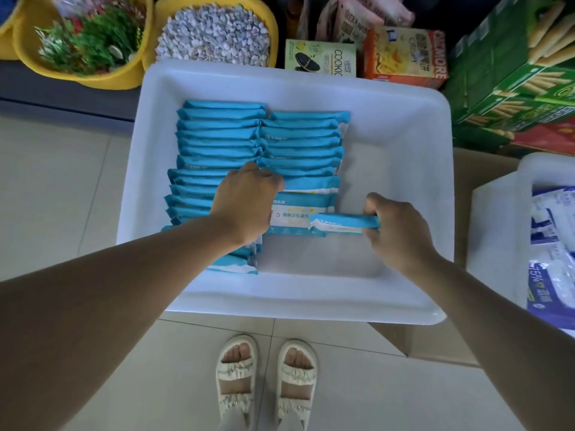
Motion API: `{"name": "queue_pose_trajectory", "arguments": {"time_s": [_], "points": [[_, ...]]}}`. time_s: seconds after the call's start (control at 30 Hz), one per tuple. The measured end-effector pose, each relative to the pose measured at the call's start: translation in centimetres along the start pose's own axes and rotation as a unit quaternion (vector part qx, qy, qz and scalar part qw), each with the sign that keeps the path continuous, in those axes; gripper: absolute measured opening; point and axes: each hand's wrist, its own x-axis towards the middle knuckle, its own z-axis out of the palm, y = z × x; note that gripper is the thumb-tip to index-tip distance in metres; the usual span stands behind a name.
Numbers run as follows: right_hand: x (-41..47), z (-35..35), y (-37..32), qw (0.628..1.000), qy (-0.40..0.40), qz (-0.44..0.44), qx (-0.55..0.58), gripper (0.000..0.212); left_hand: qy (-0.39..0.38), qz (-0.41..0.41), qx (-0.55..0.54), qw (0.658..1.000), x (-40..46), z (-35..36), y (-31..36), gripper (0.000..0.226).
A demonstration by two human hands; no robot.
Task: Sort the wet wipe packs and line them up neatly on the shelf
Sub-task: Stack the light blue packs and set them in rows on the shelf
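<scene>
Head view looks straight down into a white plastic tray (413, 188) that fills the middle of the frame and sits on a brown cardboard box (485, 175). Two rows of blue wet wipe packs (221, 141) stand on edge in the tray's left half, running from the far wall toward the near rim; the right half of the tray floor is bare. The left hand (245, 203) rests on top of the packs where the two rows meet, fingers curled down among them, though whether it grips one I cannot tell. The right hand (395, 231) holds a single pack (345, 222) by its end, fingers wrapped around it, just right of the rows. At upper left are yellow tubs, one with green plants (93, 38) and one with white pebbles (214, 32). Snack boxes (404, 54) crowd the upper right. A second white bin (497, 219) with wrapped packs sits at right. Pale floor tiles (56, 188) and sandalled feet (267, 374) show below.
</scene>
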Motion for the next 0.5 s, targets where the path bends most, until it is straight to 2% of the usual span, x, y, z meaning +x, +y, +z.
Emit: {"name": "queue_pose_trajectory", "arguments": {"time_s": [0.1,0.27,0.37,0.5], "points": [[0.2,-0.5,0.5,1.000,-0.021,-0.009,0.001,0.027,0.005,0.015,0.044,0.999,0.6,0.9,0.6,0.039],[-0.2,0.1,0.7,0.999,-0.038,-0.028,0.006,0.030,0.005,0.016,0.145,0.989,0.8,2.5,1.8,0.048],[-0.3,0.2,0.9,0.999,-0.043,-0.027,0.012,0.026,0.009,0.003,0.166,0.986,0.7,3.6,2.0,0.052],[-0.3,-0.2,1.0,0.999,-0.043,-0.025,0.003,0.020,0.017,-0.005,0.171,0.985,0.2,4.2,2.3,0.043]]}}
